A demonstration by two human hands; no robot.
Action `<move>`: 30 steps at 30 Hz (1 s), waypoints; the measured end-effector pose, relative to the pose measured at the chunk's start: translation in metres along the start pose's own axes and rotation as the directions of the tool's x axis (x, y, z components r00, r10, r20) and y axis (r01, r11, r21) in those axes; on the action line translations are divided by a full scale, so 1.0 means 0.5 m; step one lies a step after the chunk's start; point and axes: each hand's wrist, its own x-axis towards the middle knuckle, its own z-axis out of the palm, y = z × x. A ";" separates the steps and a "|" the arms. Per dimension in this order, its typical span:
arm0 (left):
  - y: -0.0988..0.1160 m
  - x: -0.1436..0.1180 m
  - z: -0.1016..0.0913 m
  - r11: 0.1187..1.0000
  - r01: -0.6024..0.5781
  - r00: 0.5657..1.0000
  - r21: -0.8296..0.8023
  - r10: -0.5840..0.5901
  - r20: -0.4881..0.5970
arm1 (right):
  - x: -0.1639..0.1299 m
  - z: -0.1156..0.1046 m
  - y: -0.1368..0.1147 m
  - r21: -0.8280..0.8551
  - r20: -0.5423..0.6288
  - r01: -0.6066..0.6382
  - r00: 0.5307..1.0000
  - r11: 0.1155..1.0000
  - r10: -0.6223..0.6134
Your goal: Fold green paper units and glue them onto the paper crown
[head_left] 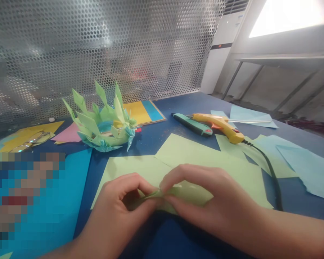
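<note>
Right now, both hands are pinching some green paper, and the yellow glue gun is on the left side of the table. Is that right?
Not quite: the head view shows the yellow glue gun on the right side of the table. The left hand and right hand are indeed pinching green paper.

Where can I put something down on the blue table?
Bare tabletop shows between the green paper crown and the teal tool, bordered in front by pale green sheets. Another patch lies behind that tool, toward the metal mesh. It's crowded around the left hand and right hand, and by the yellow glue gun, cord and light blue sheets.
</note>
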 end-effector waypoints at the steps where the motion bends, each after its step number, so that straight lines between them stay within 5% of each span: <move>1: -0.002 0.000 0.000 1.000 -0.004 1.000 0.012 0.004 0.005 | 0.000 0.000 -0.001 -0.012 -0.014 0.007 1.000 1.000 -0.008; 8: 0.009 -0.004 -0.001 0.998 -0.021 0.999 0.053 0.023 -0.042 | -0.002 0.000 -0.001 -0.010 -0.031 0.016 0.999 1.000 -0.016; 15: 0.002 -0.009 -0.012 0.969 -0.227 0.970 0.101 0.234 -0.070 | 0.000 0.001 0.002 0.058 -0.031 0.024 0.999 0.998 -0.022; 22: 0.009 -0.012 0.001 0.973 -0.222 0.962 0.059 0.229 -0.148 | 0.000 0.006 -0.004 0.155 0.002 -0.007 1.000 0.988 0.007; 30: 0.006 -0.013 -0.007 0.939 -0.319 0.945 0.128 0.325 -0.027 | -0.002 0.013 -0.007 0.156 0.006 0.019 1.000 0.988 -0.020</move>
